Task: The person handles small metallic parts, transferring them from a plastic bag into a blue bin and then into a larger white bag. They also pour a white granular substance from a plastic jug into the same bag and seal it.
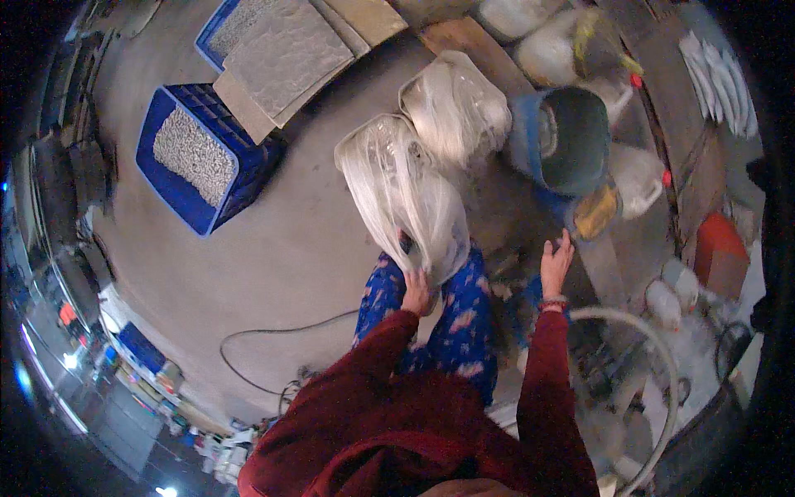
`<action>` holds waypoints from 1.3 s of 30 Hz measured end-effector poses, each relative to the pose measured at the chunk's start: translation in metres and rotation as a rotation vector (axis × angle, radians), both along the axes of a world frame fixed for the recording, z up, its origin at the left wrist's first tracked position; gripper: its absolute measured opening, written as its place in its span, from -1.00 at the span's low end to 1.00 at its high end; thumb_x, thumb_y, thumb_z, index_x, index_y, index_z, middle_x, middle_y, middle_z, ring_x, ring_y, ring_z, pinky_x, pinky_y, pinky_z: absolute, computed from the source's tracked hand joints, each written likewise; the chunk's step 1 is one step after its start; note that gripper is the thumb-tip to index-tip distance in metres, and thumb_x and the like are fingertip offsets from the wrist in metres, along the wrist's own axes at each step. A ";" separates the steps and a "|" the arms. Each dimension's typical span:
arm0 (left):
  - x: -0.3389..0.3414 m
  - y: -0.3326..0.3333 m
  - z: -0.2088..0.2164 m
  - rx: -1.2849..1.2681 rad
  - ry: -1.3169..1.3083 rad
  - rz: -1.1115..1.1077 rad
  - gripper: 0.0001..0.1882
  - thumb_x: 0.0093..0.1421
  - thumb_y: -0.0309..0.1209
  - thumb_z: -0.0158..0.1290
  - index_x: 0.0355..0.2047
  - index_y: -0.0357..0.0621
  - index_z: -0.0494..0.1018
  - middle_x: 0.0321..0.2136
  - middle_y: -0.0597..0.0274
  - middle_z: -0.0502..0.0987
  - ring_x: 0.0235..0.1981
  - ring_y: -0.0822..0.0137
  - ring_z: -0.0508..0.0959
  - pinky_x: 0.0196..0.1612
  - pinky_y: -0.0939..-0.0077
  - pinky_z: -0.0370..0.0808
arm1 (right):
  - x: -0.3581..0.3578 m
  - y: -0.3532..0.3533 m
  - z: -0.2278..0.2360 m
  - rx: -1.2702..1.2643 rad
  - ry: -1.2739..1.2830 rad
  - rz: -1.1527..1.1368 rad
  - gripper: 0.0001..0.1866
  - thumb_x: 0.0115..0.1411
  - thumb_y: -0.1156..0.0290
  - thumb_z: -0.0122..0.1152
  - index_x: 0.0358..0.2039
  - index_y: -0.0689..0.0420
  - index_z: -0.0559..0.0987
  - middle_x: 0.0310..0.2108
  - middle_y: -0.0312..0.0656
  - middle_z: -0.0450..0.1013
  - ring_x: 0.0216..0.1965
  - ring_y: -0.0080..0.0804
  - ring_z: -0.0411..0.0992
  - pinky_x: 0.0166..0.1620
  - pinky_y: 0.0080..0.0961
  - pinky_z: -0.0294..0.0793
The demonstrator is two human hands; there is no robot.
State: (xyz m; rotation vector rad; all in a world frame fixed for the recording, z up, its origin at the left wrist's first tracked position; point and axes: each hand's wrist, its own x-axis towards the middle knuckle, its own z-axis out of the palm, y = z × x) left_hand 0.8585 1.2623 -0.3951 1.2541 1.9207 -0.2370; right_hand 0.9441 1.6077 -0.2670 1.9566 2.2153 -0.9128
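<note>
A bare grey concrete floor [273,248] fills the middle of the frame, cluttered along its upper and right edges with containers. Just above centre, the left hand [416,291] is clenched on the lower end of a clear plastic bag of white noodle-like strands [406,195], holding it up so its bulk leans toward the upper left of the hand, over the person's blue patterned trousers [464,319]. The right hand [556,261], to the right of centre, is spread with fingers released, holding nothing, stretched toward a blue bucket [563,141] and a yellowish translucent container [598,211] just below it. A second clear bag of the same white strands [460,103] lies touching the first at its upper end, between it and the bucket. To handle the held bag well, the judgement is that one fist at a single end is a weak hold on something soft and slippery; bringing the free hand under the sagging body would spread the weight and keep the plastic from stretching or tearing. Keeping it clear of the bucket rim would also help. Farther out, two blue crates of pale granular material [199,161] sit at upper left, with grey textured slabs [286,54] laid across the upper one. A dark cable [257,335] curls at lower left and a pale hose [654,348] arcs at lower right.
</note>
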 end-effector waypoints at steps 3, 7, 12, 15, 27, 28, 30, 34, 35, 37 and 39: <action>0.035 -0.005 -0.082 0.011 -0.382 -0.164 -0.43 0.00 -0.35 -0.09 0.03 -0.39 0.23 0.00 -0.25 0.27 0.15 -0.23 0.08 0.21 -0.12 -0.12 | -0.049 0.044 -0.029 0.226 -0.047 0.287 -0.18 0.11 0.14 0.12 0.23 0.24 -0.04 0.17 0.23 0.01 0.19 0.17 -0.03 0.20 -0.11 -0.03; 0.028 0.025 -0.157 -0.185 -0.425 -0.106 -0.40 -0.15 -0.40 -0.01 -0.02 -0.36 0.31 0.06 -0.16 0.23 0.19 -0.21 0.03 0.21 -0.04 -0.05 | -0.105 0.108 -0.105 0.243 -0.147 0.428 -0.03 -0.02 -0.06 0.20 0.17 0.39 0.02 0.11 0.30 0.11 0.15 0.18 0.06 0.17 -0.12 0.05; -0.047 0.066 -0.198 0.210 -0.420 0.396 -0.59 -0.08 -0.41 -0.04 -0.17 -0.25 0.41 -0.14 -0.02 0.35 -0.02 -0.01 0.18 0.02 0.11 0.19 | -0.105 0.146 -0.188 0.063 -0.176 0.304 -0.36 0.00 0.05 0.21 -0.08 0.34 0.37 -0.23 0.20 0.43 -0.18 0.14 0.40 -0.14 -0.16 0.40; -0.081 0.112 -0.216 -0.030 -0.523 0.210 -0.72 -0.06 -0.36 -0.04 -0.32 -0.21 0.46 -0.31 0.01 0.41 -0.21 0.02 0.31 -0.14 0.14 0.28 | -0.095 0.145 -0.217 0.021 -0.139 0.242 -0.51 0.01 0.06 0.19 -0.26 0.27 0.48 -0.36 0.14 0.47 -0.29 0.16 0.42 -0.21 -0.12 0.40; -0.358 0.197 0.020 0.324 0.504 0.374 -0.42 0.03 -0.20 0.13 0.03 -0.14 0.24 -0.05 -0.08 0.36 0.01 -0.02 0.33 -0.08 0.15 0.35 | -0.096 0.159 -0.215 0.047 -0.195 0.320 -0.53 -0.05 0.05 0.22 -0.41 0.29 0.51 -0.41 0.13 0.47 -0.32 0.13 0.42 -0.22 -0.09 0.38; -0.381 0.201 -0.004 0.174 0.489 0.380 -0.34 0.03 -0.18 0.13 0.10 -0.11 0.17 0.08 -0.03 0.23 0.15 -0.04 0.15 0.03 0.08 0.27 | -0.095 0.167 -0.213 0.088 -0.186 0.339 -0.53 -0.05 0.04 0.23 -0.42 0.28 0.51 -0.41 0.13 0.47 -0.31 0.12 0.41 -0.22 -0.10 0.38; -0.401 0.206 -0.058 0.014 0.265 0.474 -0.28 0.02 -0.17 0.14 0.17 0.04 0.10 0.13 0.03 0.17 0.19 -0.06 0.09 0.09 0.04 0.23 | -0.094 0.170 -0.214 0.037 -0.126 0.339 -0.52 -0.05 0.05 0.23 -0.38 0.29 0.52 -0.41 0.11 0.48 -0.32 0.14 0.41 -0.21 -0.11 0.37; -0.406 0.195 -0.140 0.087 0.248 0.353 -0.52 0.16 -0.25 -0.03 0.10 0.09 0.21 -0.06 -0.10 0.38 -0.02 -0.07 0.37 -0.05 0.12 0.39 | -0.088 0.157 -0.218 0.058 -0.115 0.340 -0.53 -0.04 0.06 0.23 -0.35 0.28 0.53 -0.38 0.09 0.49 -0.32 0.11 0.42 -0.19 -0.13 0.37; -0.407 0.192 -0.154 0.194 0.195 0.379 -0.57 0.18 -0.27 -0.08 0.09 0.11 0.23 -0.12 -0.12 0.43 -0.09 -0.06 0.43 -0.11 0.11 0.43 | -0.088 0.156 -0.221 0.059 -0.138 0.345 -0.53 -0.04 0.07 0.23 -0.34 0.27 0.53 -0.37 0.09 0.49 -0.32 0.10 0.42 -0.19 -0.14 0.37; -0.410 0.185 -0.170 0.132 0.197 0.343 -0.63 0.19 -0.34 -0.14 0.04 0.09 0.26 -0.27 -0.11 0.49 -0.26 -0.06 0.50 -0.23 0.12 0.47 | -0.087 0.154 -0.223 0.074 -0.080 0.315 -0.52 -0.04 0.06 0.24 -0.33 0.27 0.53 -0.37 0.07 0.50 -0.31 0.09 0.43 -0.19 -0.15 0.36; -0.413 0.179 -0.177 0.114 0.239 0.309 -0.66 0.15 -0.46 -0.19 -0.04 0.07 0.31 -0.45 -0.06 0.53 -0.44 -0.09 0.54 -0.40 0.10 0.48 | -0.087 0.157 -0.222 0.076 -0.120 0.281 -0.61 -0.04 0.24 0.29 -0.33 0.31 0.53 -0.36 0.07 0.50 -0.28 0.01 0.45 -0.20 -0.26 0.38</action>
